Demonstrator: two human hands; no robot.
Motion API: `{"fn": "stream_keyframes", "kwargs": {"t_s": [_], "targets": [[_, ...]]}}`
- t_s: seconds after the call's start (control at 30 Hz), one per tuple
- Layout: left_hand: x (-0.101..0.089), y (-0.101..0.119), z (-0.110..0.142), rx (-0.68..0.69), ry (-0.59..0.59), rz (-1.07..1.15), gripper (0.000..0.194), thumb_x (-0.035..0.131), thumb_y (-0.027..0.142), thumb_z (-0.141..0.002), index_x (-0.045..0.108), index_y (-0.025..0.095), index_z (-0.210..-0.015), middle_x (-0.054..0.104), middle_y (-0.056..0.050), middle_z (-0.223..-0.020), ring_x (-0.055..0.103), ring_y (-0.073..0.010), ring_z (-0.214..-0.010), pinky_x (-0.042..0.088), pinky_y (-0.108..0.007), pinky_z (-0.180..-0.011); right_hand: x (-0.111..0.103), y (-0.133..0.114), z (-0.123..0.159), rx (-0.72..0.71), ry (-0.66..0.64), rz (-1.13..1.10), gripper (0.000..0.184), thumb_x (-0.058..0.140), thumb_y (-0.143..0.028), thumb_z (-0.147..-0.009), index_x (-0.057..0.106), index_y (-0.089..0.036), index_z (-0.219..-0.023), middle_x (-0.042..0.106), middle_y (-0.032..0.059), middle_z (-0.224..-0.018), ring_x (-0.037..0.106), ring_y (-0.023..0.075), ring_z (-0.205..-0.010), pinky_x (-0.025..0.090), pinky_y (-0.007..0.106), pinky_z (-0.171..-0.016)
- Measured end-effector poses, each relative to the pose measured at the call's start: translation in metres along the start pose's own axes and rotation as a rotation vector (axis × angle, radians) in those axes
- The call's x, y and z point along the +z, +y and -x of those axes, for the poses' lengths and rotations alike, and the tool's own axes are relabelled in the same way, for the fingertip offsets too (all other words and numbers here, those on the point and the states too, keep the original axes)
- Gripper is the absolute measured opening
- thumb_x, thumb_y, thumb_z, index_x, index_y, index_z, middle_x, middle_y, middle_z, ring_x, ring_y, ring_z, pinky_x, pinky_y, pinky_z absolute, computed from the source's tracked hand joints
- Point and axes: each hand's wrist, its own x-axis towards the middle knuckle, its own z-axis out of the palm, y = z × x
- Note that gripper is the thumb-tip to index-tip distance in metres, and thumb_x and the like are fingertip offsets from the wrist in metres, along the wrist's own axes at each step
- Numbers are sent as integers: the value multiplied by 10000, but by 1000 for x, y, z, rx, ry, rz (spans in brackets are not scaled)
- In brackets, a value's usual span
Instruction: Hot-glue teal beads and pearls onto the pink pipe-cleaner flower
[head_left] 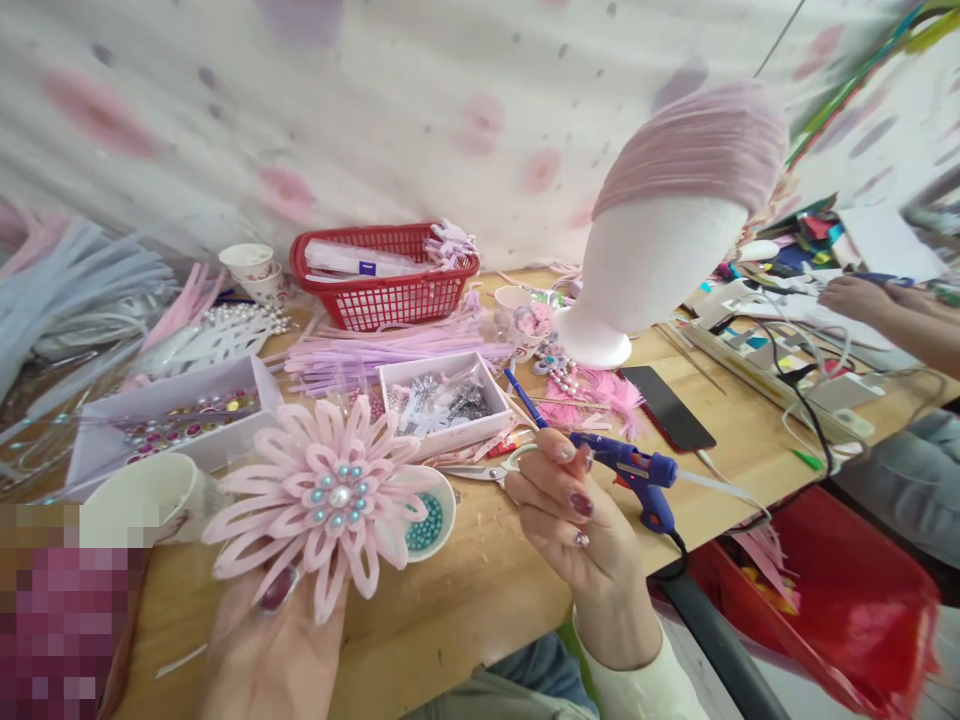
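Observation:
My left hand [277, 640] is closed on a pink fuzzy pipe-cleaner flower [300, 505] with layered looped petals. A white pearl ringed by teal beads sits at its centre. My right hand [574, 510] is closed, its fingertips pinched at the lower end of a slim blue pen-like stick [525, 397]. Just right of those fingers lies a blue glue gun [634, 468] with a clear glue stick in its back. Behind the flower, partly hidden, stands a paper cup of teal beads [427, 522]. Scissors [480, 472] lie beyond my right hand.
A red basket [382, 300], a white box of silver pieces [442, 400] and a box of gems [180, 415] stand behind. Right are a white foam head [652, 260], a phone [667, 408] and a co-worker's hand [855, 297]. A red bin [840, 600] stands below the table edge.

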Motion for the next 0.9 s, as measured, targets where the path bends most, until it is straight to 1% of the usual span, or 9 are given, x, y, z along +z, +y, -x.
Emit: {"fn": "stream_keyframes", "kwargs": {"t_s": [0.17,0.27,0.33,0.47,0.6,0.67,0.77,0.87,0.9], "targets": [[-3,13,-10,55,157,13,282,678,304,-876,767,289,-1144,767,3,-1177,674,-221,-1139,602,-297,-963,-5,3,1,85,12,-67,114,780,-249,-962,762,-157,-897,439,-132,-524,9,-1,-377,234,33,-307],[-8,16,-15,44,142,-14,202,760,316,-817,773,277,-1015,751,6,-1144,669,-196,-1059,596,-289,-924,-7,7,0,101,26,-93,182,733,-309,-999,761,-155,-907,321,-153,-451,13,14,-357,237,49,-303],[-11,13,-15,-19,178,-70,240,820,301,-756,769,263,-987,749,6,-1116,668,-175,-1005,594,-261,-860,-5,11,-2,110,46,-60,218,719,-333,-1007,765,-146,-904,317,-143,-459,40,23,-362,264,59,-302],[-18,6,-11,-120,232,-208,384,858,318,-724,747,240,-1084,751,-14,-1132,680,-191,-1055,580,-245,-823,4,17,-5,127,71,40,270,733,-380,-987,780,-136,-880,385,-97,-509,224,34,-395,383,87,-370],[-35,2,-8,-66,198,-562,516,766,465,-860,663,251,-1319,726,-67,-1292,645,-308,-1266,539,-426,-1029,10,19,-4,126,90,45,271,781,-395,-937,772,-140,-844,534,-44,-593,513,55,-530,527,147,-562],[-45,1,-7,6,202,-745,608,755,517,-861,621,252,-1390,709,-101,-1342,660,-343,-1245,526,-493,-1039,11,21,-2,130,85,37,271,781,-405,-930,769,-142,-867,601,-23,-667,589,71,-612,563,185,-658],[-53,5,1,223,257,-959,678,770,513,-845,604,202,-1425,701,-163,-1337,700,-357,-1095,560,-534,-921,13,23,0,151,66,27,273,767,-422,-936,764,-152,-896,625,-19,-730,600,79,-663,571,216,-728],[-37,17,21,832,356,-1130,605,902,286,-744,701,167,-1302,713,-148,-1258,666,-319,-1123,557,-460,-931,16,28,3,162,36,19,303,744,-452,-954,762,-152,-917,629,-16,-754,607,88,-695,570,233,-762],[-27,21,29,998,276,-1101,533,918,191,-716,741,173,-1219,731,-112,-1168,682,-276,-1076,562,-408,-921,18,30,4,164,25,12,312,733,-457,-963,762,-148,-925,632,-14,-761,617,91,-707,570,236,-772]]}}
